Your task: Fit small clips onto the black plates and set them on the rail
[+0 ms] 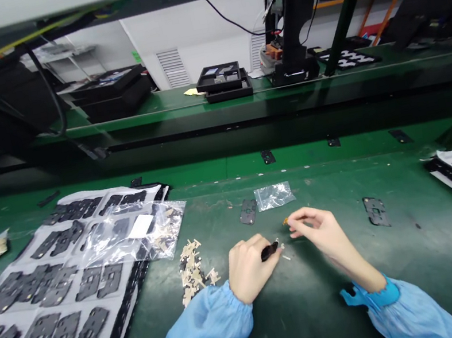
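A person is working at a green bench [322, 315], the left hand [250, 269] curled closed around a small black piece [269, 251]. The piece's long axis is slanting up and to the right, its tip pointing toward the right hand [319, 228]. That hand's fingertips [293, 218] are pinching a tiny tan bit [285, 221], holding it just beyond the black tip, not touching it. The left hand is lying nearer a loose heap of tan parts [194, 271]. A clear bag [274, 195] and a black plate [248, 211] are lying ahead, and a sheet of black pads [70, 304] is spreading out to the left.
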Demonstrator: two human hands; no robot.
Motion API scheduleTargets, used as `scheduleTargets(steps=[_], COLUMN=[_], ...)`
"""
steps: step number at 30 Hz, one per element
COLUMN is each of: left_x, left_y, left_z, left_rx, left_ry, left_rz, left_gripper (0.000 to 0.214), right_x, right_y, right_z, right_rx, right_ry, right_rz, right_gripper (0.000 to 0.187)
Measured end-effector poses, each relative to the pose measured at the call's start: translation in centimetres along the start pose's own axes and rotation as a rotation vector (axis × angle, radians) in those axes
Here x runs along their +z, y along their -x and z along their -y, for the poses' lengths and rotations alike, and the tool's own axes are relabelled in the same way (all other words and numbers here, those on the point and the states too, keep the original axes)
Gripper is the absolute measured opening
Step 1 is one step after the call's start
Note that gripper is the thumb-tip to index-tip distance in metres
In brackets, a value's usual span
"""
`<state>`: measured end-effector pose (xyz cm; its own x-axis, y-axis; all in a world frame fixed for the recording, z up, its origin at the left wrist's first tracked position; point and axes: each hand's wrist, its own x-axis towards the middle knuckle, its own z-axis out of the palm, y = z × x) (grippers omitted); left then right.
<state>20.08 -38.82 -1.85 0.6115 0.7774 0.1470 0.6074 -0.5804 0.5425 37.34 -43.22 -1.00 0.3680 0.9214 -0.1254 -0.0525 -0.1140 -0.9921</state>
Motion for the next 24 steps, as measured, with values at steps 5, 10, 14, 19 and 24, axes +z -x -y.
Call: scheduleTargets(steps=[5, 10, 14, 19, 24], left_x=[-0.5, -0.6, 0.0, 0.5, 0.4], left_y=[-0.2, 0.0, 0.4, 0.7, 0.7], left_z=[-0.4, -1.0, -1.2, -1.1, -0.9], left_rx=[-0.013, -0.021, -0.026, -0.044, -0.054], left_ry=[0.063, 0.353, 0.438, 0.434, 0.454], left_rz=[-0.032, -0.186, -0.205, -0.200, -0.212], left_gripper=[0.010, 0.013, 0.014, 0.017, 0.023], right_x=[0.4, 1.2, 1.8, 1.9, 2.1], right_y=[0.1, 0.5, 1.0, 1.2, 1.3], right_z=[-0.8, -1.5, -1.5, -1.6, -1.4], right_rx=[-0.013, -0.001, -0.017, -0.068, -0.097], right_ry=[0.045, 0.074, 0.088, 0.111, 0.053], right_rz=[0.011, 0.066, 0.114, 0.128, 0.137], right_gripper=[0.027, 0.025, 0.021, 0.020, 0.020])
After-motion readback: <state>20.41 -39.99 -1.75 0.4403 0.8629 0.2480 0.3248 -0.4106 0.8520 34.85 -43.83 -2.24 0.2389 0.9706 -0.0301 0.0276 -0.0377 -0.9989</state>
